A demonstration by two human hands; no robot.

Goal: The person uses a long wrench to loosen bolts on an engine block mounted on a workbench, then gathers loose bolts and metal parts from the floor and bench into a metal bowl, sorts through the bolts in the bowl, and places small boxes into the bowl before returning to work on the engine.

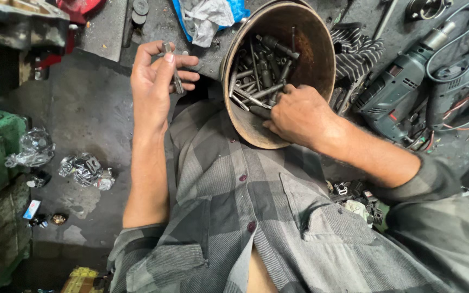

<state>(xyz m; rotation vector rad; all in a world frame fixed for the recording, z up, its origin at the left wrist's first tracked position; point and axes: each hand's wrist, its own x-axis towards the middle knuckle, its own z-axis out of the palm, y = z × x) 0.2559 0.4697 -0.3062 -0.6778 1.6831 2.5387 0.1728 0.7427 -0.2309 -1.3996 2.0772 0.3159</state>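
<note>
While the left hand (156, 81) pinches a bolt (176, 73) at ten o'clock, the right hand (299, 114), fingers hidden so its grip unclear, rummages in the tilted bucket (316, 59), which might tip.

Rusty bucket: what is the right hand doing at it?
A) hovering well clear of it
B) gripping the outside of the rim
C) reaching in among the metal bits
C: the right hand is inside the rusty bucket, its fingers down among the metal bits.
</note>
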